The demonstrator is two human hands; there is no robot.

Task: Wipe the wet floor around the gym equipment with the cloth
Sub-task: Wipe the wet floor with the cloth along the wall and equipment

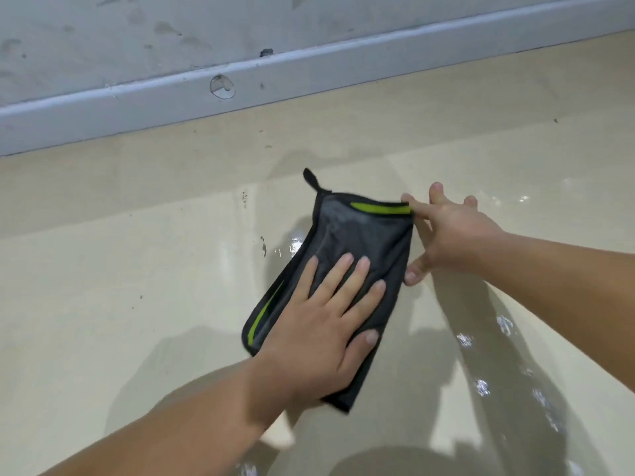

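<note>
Grey green-striped cloth (360,242), left hand (326,331) flat on it, right hand (453,231) spread, touching edge

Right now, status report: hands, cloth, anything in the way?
Left hand flat on cloth. Right hand open, forefinger at cloth's far corner. Floor wet to the right. Nothing in the way.

A single head-worn camera is covering the scene, looking forward and steeply down from above the person's own arms. It is sitting close to the floor (120,304) – the pale tiles are filling most of the frame – and is facing the wall (103,36), whose baseboard (309,73) is running tilted across the top. One forearm is entering from the lower left and the other from the right edge, bringing the left hand (319,334) and right hand (453,231) near the centre.
</note>
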